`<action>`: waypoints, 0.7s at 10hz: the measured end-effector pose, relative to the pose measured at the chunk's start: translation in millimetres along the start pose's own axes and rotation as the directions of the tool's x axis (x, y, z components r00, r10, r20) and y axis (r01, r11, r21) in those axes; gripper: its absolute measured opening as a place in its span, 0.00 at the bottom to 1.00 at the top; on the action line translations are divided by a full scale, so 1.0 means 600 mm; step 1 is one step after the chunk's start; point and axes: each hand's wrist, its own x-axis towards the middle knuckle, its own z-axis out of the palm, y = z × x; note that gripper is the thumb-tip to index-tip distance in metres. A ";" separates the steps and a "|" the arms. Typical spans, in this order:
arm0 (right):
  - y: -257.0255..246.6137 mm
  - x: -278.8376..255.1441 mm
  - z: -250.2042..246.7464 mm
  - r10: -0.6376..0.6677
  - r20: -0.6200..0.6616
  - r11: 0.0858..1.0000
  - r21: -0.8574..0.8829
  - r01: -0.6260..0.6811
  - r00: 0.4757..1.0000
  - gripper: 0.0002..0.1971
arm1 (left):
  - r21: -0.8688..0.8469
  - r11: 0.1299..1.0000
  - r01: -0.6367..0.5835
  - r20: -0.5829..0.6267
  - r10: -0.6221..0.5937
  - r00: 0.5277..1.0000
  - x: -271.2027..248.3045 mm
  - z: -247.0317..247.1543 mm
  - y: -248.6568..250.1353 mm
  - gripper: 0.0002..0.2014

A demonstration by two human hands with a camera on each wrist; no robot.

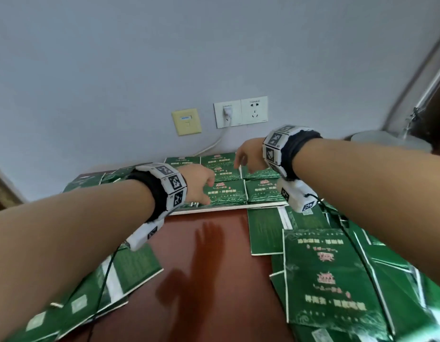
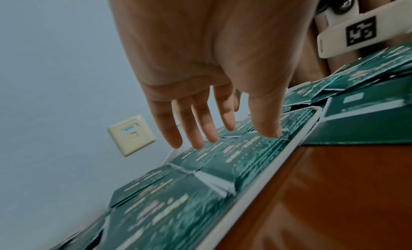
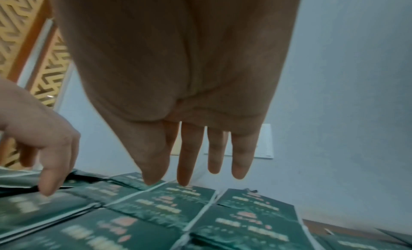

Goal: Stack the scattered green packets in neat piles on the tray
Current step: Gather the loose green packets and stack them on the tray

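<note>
From the head camera, both forearms reach forward over a red-brown table. At its far edge a white tray carries green packets in tidy piles, set side by side in rows. The left hand hangs over the near-left pile, fingers pointing down and holding nothing. The right hand hovers above the far piles, fingers loose and a little apart, also with nothing in them. Loose packets lie scattered on the table at the right, overlapping one another, and more spread at the lower left. On the grey wall behind are a yellow plate and a white socket with a plug in it.

The left wrist camera shows the left hand from the palm side, fingers straight and slightly spread, their tips just above the piles; whether they touch the top packet I cannot tell. The tray rim runs along the table edge.

The right wrist camera shows the right hand open, fingers straight and narrowly parted above the piles, apart from them. The left hand shows at the left, one fingertip low over a packet.
</note>
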 end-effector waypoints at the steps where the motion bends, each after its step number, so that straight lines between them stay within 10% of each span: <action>1: -0.077 -0.031 0.023 -0.064 0.045 0.998 -0.017 0.065 0.997 0.19 | 0.017 0.999 0.038 0.033 -0.039 0.999 -0.069 0.020 -0.031 0.25; 4: -0.311 -0.063 0.132 -0.217 0.151 0.964 -0.122 0.236 0.964 0.18 | 0.068 0.987 0.146 0.213 -0.157 0.964 -0.235 0.093 -0.138 0.31; 7: -0.392 -0.045 0.196 -0.137 0.146 0.958 -0.233 0.168 0.980 0.33 | -0.014 0.965 0.260 0.083 -0.258 0.963 -0.297 0.157 -0.212 0.46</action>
